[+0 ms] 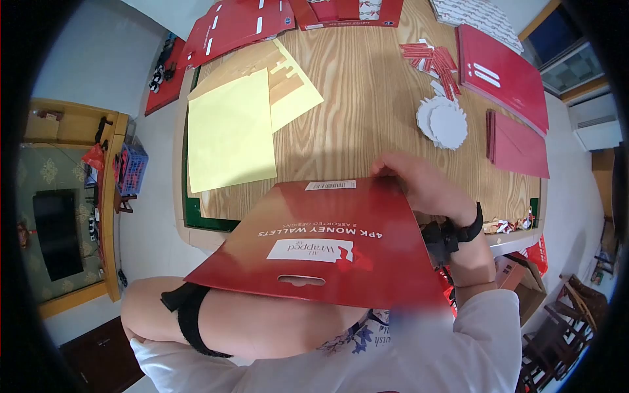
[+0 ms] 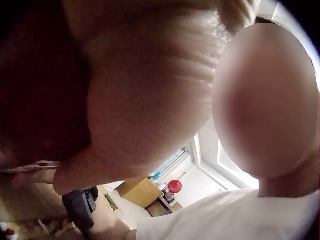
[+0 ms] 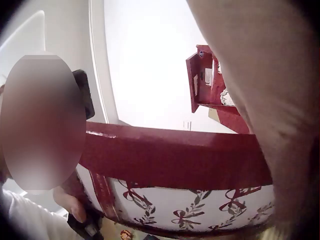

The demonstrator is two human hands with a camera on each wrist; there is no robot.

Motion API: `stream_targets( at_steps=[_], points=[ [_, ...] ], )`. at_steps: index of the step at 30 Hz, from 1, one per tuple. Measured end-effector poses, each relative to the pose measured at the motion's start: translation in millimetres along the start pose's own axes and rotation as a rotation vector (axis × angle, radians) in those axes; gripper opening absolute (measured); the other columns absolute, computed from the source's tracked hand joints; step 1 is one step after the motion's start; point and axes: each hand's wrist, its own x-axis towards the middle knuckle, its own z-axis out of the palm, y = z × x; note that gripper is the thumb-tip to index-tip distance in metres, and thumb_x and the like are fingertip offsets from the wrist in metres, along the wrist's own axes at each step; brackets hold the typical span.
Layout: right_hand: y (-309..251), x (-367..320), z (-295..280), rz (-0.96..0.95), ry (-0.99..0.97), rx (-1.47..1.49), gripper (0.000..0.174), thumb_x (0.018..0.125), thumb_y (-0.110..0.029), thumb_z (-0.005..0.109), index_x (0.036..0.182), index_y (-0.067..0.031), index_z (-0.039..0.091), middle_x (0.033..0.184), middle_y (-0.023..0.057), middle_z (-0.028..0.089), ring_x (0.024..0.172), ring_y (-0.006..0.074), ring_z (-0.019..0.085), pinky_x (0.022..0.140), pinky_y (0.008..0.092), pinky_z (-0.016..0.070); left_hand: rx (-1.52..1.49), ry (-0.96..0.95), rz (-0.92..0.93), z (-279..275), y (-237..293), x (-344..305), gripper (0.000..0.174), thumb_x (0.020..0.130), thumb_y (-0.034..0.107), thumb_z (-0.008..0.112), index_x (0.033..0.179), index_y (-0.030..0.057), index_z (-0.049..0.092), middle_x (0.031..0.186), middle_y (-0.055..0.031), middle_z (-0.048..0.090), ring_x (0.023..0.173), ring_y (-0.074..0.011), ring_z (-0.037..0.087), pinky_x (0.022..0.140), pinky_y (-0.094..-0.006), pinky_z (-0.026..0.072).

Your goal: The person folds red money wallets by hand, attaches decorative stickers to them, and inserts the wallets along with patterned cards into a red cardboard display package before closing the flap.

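Observation:
A red card money wallet pack [image 1: 314, 223], printed upside down in the head view, is held tilted over the table's near edge and the lap. My right hand [image 1: 419, 180] grips its far right corner with curled fingers. The pack hides my left hand in the head view, where only the strapped forearm shows. In the right wrist view my left hand [image 3: 72, 202] holds the pack's other end, thumb near the edge. That view also shows the pack's side patterned with bows and leaves [image 3: 190, 207]. Skin close to the lens fills much of the left wrist view.
Pale yellow sheets [image 1: 232, 131] lie left on the wooden table. White scalloped tags [image 1: 449, 124] and red strips [image 1: 432, 62] lie right, beside red envelopes [image 1: 517, 144] and a red folder [image 1: 501, 78]. More red packaging [image 1: 242, 26] and an open red box [image 1: 347, 13] are at the back.

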Motion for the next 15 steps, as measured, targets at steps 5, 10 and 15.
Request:
stream_targets(
  at_steps=[5, 10, 15],
  points=[
    [13, 1, -3, 0.019, -0.043, 0.137, 0.04, 0.064, 0.002, 0.067, 0.1, -0.0037, 0.051, 0.09, 0.0094, 0.06, 0.086, 0.0224, 0.06, 0.077, 0.0312, 0.0477, -0.04, -0.009, -0.033, -3, 0, 4, 0.025, 0.08, 0.01, 0.052, 0.102, -0.0022, 0.055, 0.099, -0.0135, 0.058, 0.087, -0.0241, 0.06, 0.076, -0.0312, 0.0477],
    [8, 3, -4, 0.04, -0.067, 0.146, 0.038, 0.065, -0.002, 0.071, 0.098, -0.003, 0.052, 0.088, 0.0071, 0.061, 0.083, 0.0187, 0.06, 0.076, 0.0295, 0.0488, -0.074, -0.026, -0.067, -6, -4, 5, 0.025, 0.078, 0.007, 0.051, 0.1, -0.0035, 0.056, 0.097, -0.0151, 0.06, 0.086, -0.0257, 0.06, 0.075, -0.032, 0.0484],
    [7, 4, -7, 0.092, -0.113, 0.197, 0.032, 0.071, -0.003, 0.07, 0.099, -0.0027, 0.054, 0.094, 0.0058, 0.06, 0.088, 0.016, 0.059, 0.079, 0.0297, 0.0481, -0.099, -0.02, -0.125, -10, -7, 10, 0.024, 0.077, 0.003, 0.05, 0.099, -0.0047, 0.057, 0.095, -0.0168, 0.061, 0.084, -0.0273, 0.061, 0.073, -0.0327, 0.0491]
  ],
)
